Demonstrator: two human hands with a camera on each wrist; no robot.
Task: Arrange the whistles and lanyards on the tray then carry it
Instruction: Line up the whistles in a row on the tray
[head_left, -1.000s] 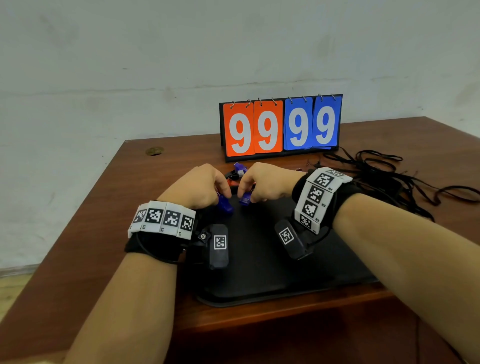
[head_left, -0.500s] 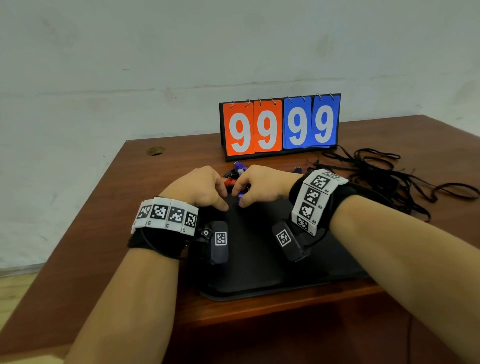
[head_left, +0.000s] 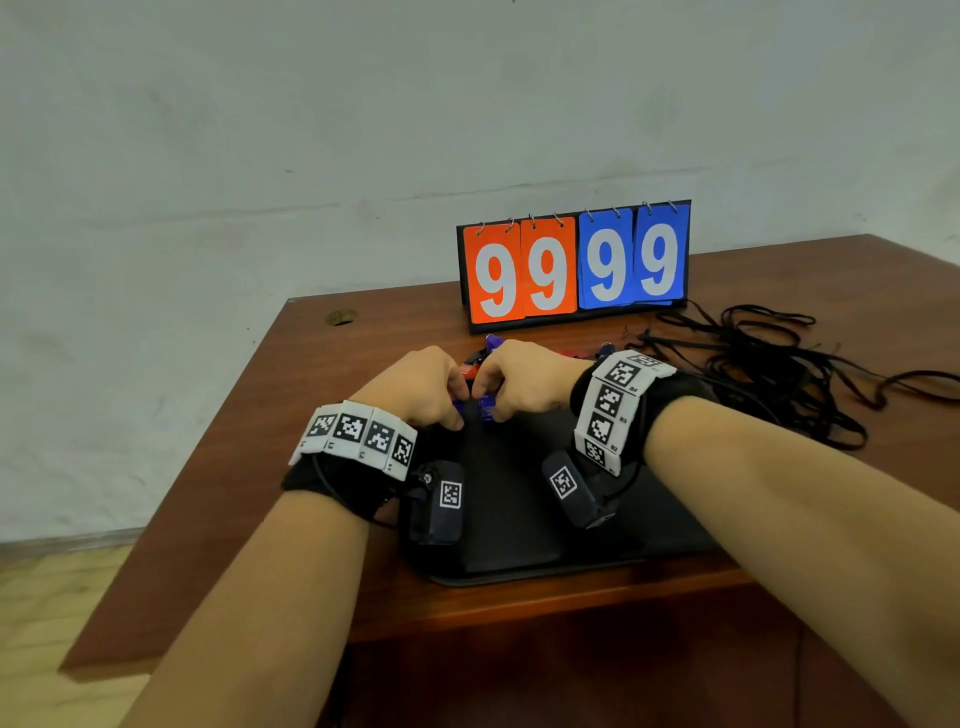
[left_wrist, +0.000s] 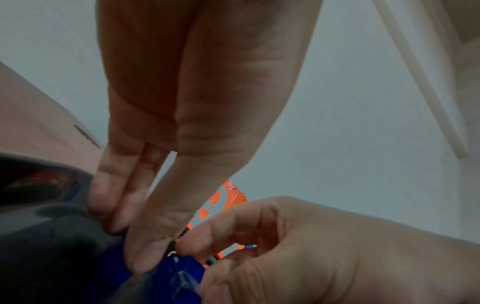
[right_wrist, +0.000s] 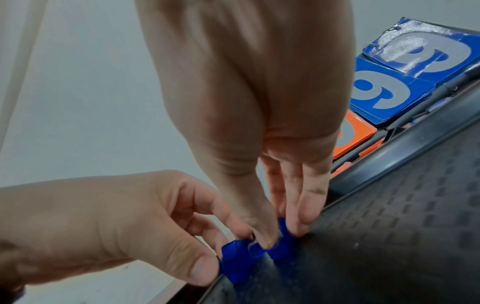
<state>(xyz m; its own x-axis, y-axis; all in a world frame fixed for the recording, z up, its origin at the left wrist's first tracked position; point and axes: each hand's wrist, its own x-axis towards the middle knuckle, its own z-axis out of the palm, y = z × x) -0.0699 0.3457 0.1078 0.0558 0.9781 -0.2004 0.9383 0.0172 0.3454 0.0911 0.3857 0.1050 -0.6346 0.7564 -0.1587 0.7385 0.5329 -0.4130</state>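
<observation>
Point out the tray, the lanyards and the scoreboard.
tray (head_left: 519, 519): head view, bare floor between the wrists.
lanyards (head_left: 769, 364): head view, middle of the black tangle.
scoreboard (head_left: 574, 265): head view, middle of the cards.

place: plain bare room, kind unclear | wall (head_left: 260, 156): blank, whitish, scuffed, far side | wooden table (head_left: 363, 364): pushed against it | flip scoreboard (head_left: 574, 265): far edge, reads 99 99 | floor (head_left: 47, 597): pale wood-look, near left

Table (head_left: 322, 395): tray (head_left: 519, 545), scoreboard (head_left: 574, 265), lanyards (head_left: 769, 374)
</observation>
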